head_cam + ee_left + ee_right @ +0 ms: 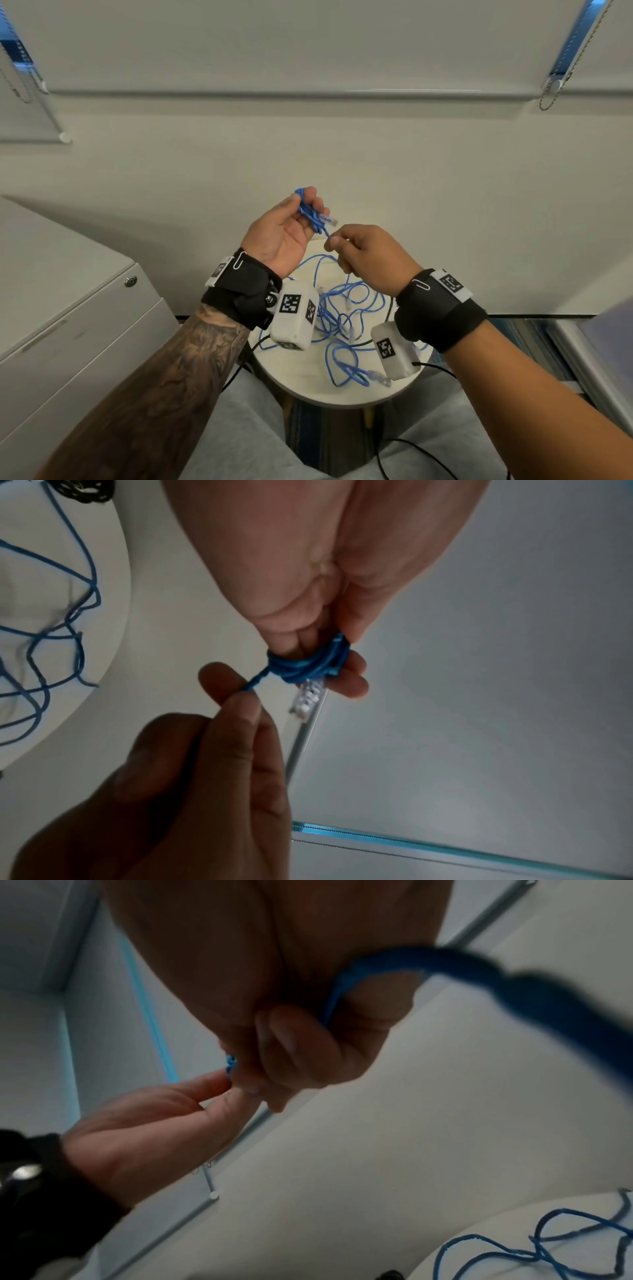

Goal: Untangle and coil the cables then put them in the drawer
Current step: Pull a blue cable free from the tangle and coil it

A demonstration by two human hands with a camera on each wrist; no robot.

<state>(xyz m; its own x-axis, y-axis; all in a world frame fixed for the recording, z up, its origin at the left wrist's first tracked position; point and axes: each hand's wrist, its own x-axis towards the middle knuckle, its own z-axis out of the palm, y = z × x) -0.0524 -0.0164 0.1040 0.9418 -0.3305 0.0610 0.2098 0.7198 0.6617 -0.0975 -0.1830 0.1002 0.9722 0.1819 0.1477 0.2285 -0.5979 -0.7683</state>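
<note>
My left hand (305, 207) is raised above the table and grips a small coil of blue cable (308, 210) wound around its fingers. In the left wrist view the coil (308, 665) wraps the fingers, and a clear plug (310, 696) sticks out beside it. My right hand (337, 241) pinches the free strand of the same cable just below the coil, between thumb and forefinger (240, 712). The strand runs on through the right fist (339, 996). Several more blue cables (346, 318) lie tangled on the round white table (308, 383).
A grey drawer cabinet (68, 308) with a lock (130, 281) stands at the left, its drawers closed. A black cord (411, 445) trails over my lap. A white wall lies behind the table, and another cabinet (596, 342) stands at the right.
</note>
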